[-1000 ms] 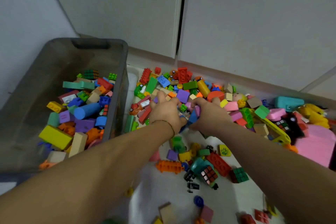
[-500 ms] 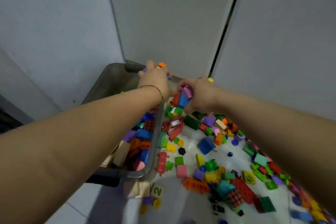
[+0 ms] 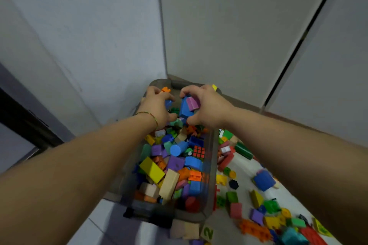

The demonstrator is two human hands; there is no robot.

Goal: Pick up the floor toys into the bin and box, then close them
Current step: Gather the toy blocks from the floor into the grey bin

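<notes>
At six o'clock, nearest the camera, loose plastic and foam toy bricks [image 3: 264, 181] lie scattered on the white floor mat [image 3: 242, 165], running out toward four o'clock: a blue block, yellow wedges, an orange studded strip, green pieces. They look light, stiff and smooth, so I judge single pieces slip easily; a cupped two-handed scoop from underneath should carry more than a pinch.

Farther in, at the centre, the translucent grey plastic storage bin [image 3: 211, 165] stands open, touching the mat's left edge. It is roughly half full of mixed bricks: a yellow block, a tan wooden block, a blue cylinder, a small puzzle cube. No lid is visible.

Farthest, toward twelve o'clock, both hands hover over the bin's back end. The left hand [image 3: 157, 105] curls around a few small pieces, an orange one showing at its fingertips. The right hand [image 3: 207, 107] clutches a blue brick and a purple brick [image 3: 192, 103], fingers partly spread, seemingly ready to drop them in.
</notes>
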